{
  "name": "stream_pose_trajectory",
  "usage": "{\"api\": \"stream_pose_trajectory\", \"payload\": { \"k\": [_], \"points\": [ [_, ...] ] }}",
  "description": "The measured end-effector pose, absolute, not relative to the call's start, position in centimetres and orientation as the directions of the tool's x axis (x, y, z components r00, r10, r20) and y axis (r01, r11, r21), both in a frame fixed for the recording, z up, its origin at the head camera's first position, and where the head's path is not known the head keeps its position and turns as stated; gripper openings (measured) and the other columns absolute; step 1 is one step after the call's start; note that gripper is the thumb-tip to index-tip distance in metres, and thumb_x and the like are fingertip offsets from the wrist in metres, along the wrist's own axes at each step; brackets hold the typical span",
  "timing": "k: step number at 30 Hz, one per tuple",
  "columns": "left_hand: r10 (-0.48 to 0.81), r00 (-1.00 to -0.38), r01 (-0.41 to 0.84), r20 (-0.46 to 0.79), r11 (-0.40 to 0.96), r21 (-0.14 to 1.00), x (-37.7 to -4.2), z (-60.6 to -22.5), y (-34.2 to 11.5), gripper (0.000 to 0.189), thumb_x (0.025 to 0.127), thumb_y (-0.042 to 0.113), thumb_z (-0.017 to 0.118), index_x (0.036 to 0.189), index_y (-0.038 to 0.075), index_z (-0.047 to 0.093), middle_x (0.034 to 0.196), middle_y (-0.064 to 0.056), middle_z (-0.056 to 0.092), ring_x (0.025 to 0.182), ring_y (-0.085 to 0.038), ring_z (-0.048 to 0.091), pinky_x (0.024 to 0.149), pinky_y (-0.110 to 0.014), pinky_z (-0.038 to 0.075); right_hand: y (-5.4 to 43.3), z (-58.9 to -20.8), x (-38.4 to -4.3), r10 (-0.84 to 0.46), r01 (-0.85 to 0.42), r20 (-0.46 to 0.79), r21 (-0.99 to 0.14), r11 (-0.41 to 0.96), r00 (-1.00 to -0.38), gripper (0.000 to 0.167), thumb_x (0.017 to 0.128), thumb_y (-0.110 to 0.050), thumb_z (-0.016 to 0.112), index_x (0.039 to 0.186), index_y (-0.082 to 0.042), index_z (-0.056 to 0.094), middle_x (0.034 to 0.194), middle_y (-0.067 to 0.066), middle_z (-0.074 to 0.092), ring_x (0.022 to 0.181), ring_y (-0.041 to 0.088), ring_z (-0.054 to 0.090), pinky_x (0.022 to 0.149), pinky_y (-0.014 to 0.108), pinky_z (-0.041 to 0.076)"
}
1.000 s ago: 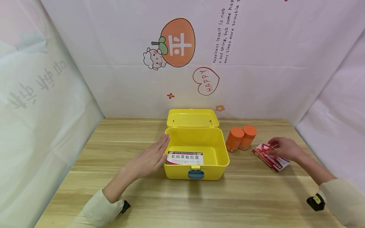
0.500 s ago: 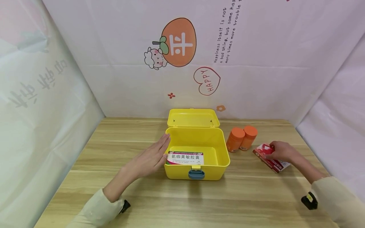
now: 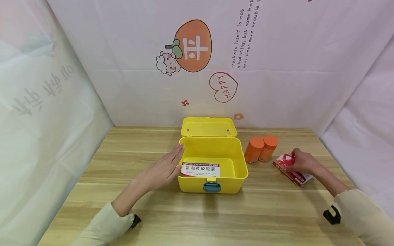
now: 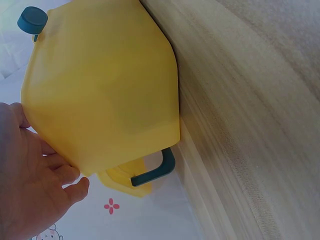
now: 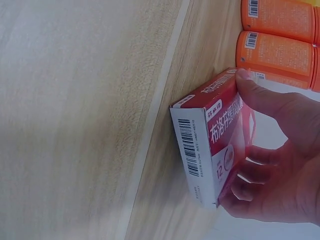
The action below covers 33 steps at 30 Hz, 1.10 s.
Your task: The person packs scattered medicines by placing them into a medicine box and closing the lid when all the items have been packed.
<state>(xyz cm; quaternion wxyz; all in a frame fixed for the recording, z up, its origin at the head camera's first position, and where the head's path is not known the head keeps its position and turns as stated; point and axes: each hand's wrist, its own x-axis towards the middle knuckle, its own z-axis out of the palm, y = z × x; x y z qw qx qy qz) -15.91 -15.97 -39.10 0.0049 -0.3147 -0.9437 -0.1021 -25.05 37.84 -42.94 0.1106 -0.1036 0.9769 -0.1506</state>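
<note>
A yellow storage box (image 3: 212,188) with its lid (image 3: 209,127) swung back stands mid-table in the head view. Inside lies a white medicine box (image 3: 201,169) with a magenta top edge. My left hand (image 3: 158,172) rests with extended fingers at the storage box's left rim; the left wrist view shows its fingertips (image 4: 67,175) there. To the right, my right hand (image 3: 303,163) holds a red-and-white medicine box (image 3: 298,177) that lies flat on the table. In the right wrist view, thumb and fingers grip this box (image 5: 227,125) from opposite sides.
Two orange bottles (image 3: 254,152) stand side by side between the storage box and my right hand. A blue latch (image 3: 212,187) is on the storage box's front. White printed sheeting (image 3: 138,99) walls off the back and both sides of the wooden table (image 3: 200,218).
My right hand has shifted slightly left over the red-and-white medicine box, its thumb and fingers now around it. That box has hardly moved, and my left hand has stayed in place.
</note>
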Motion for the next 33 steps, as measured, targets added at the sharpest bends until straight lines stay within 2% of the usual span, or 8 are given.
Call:
{"api": "stream_pose_trajectory", "payload": {
  "k": [5, 9, 13, 17, 24, 33],
  "points": [
    [0.595, -0.801, 0.597, 0.070, 0.782, 0.180, -15.9, -39.1, -15.9, 0.064, 0.108, 0.030, 0.037, 0.158, 0.000, 0.013, 0.169, -0.012, 0.007, 0.157, -0.024, 0.010, 0.124, -0.045, 0.025, 37.8, -42.8, -24.9, -0.234, -0.161, -0.197, -0.328, 0.931, -0.952, 0.079, 0.077, -0.037, 0.083, 0.114, 0.021, 0.045, 0.092, 0.027, 0.060, 0.078, 0.029, 0.056, 0.069, 0.040, 0.051],
    [0.591, -0.804, 0.591, 0.063, 0.785, 0.186, -15.8, -39.1, -15.8, 0.064, 0.108, 0.032, 0.037, 0.158, 0.000, 0.013, 0.169, -0.012, 0.007, 0.157, -0.025, 0.010, 0.124, -0.045, 0.025, 37.8, -42.4, -24.9, -0.217, -0.117, -0.239, -0.374, 0.920, -0.947, 0.076, 0.081, -0.031, 0.080, 0.121, 0.024, 0.044, 0.099, 0.031, 0.061, 0.082, 0.029, 0.058, 0.069, 0.039, 0.054],
    [0.585, -0.808, 0.586, 0.065, 0.788, 0.188, -15.8, -39.1, -15.9, 0.064, 0.108, 0.031, 0.037, 0.158, 0.000, 0.013, 0.169, -0.012, 0.007, 0.157, -0.025, 0.010, 0.124, -0.045, 0.025, 37.8, -41.9, -24.9, -0.213, -0.080, -0.271, -0.432, 0.899, -0.939, 0.067, 0.084, -0.023, 0.075, 0.123, 0.022, 0.045, 0.102, 0.029, 0.061, 0.080, 0.025, 0.058, 0.063, 0.031, 0.052],
    [0.588, -0.805, 0.591, 0.073, 0.786, 0.183, -15.8, -39.0, -15.8, 0.064, 0.108, 0.030, 0.038, 0.158, 0.000, 0.014, 0.169, -0.012, 0.008, 0.157, -0.025, 0.011, 0.124, -0.045, 0.025, 37.8, -41.5, -24.8, -0.229, -0.059, -0.299, -0.485, 0.872, -0.926, 0.059, 0.086, -0.020, 0.073, 0.121, 0.021, 0.050, 0.101, 0.024, 0.064, 0.081, 0.020, 0.060, 0.064, 0.029, 0.053],
    [0.589, -0.805, 0.591, 0.070, 0.785, 0.185, -15.8, -39.1, -15.8, 0.064, 0.107, 0.031, 0.039, 0.158, 0.000, 0.014, 0.169, -0.013, 0.008, 0.157, -0.025, 0.011, 0.124, -0.045, 0.026, 37.7, -40.9, -24.5, -0.244, -0.024, -0.336, -0.545, 0.838, -0.910, 0.062, 0.087, -0.019, 0.073, 0.124, 0.024, 0.050, 0.106, 0.025, 0.064, 0.086, 0.019, 0.062, 0.067, 0.027, 0.055],
    [0.585, -0.808, 0.587, 0.072, 0.788, 0.187, -15.8, -39.2, -15.8, 0.065, 0.107, 0.032, 0.038, 0.158, 0.001, 0.013, 0.169, -0.011, 0.007, 0.157, -0.025, 0.010, 0.124, -0.045, 0.025, 37.3, -40.2, -23.7, -0.271, 0.009, -0.357, -0.618, 0.786, -0.894, 0.053, 0.090, -0.016, 0.069, 0.124, 0.020, 0.052, 0.092, 0.009, 0.067, 0.073, 0.013, 0.064, 0.061, 0.028, 0.057]
  ]
}}
